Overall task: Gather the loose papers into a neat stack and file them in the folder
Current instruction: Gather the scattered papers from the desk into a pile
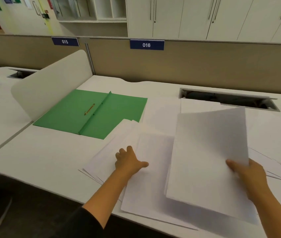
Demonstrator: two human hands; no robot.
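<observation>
White desk, papers scattered across its right half; gathering is under way, filing not begun. Right hand pinches a small sheaf of sheets by the right edge, thumb on top, the other fingers hidden beneath; the sheaf is lifted and tilted, far end raised off the desk. Left hand lies flat, fingers spread and gripping nothing, pressing on a fanned pile of loose papers near the front edge. More sheets lie under and right of the lifted sheaf, and one or two sit further back by the cable slot. Green folder lies open and flat at left, brass fastener on its left leaf, nothing in it; one corner of the fanned pile overlaps its near right corner. Judged step: bring the lifted sheaf onto the pile under the left hand. To do it well, keep the left palm down so the lower sheets do not slide, lay the sheaf down near edge first, then square both piles together against the desk. Collect the strays at right and by the slot before turning to the folder. The front sheets overhang the desk edge slightly, so drawing them inward first would seem wise.
</observation>
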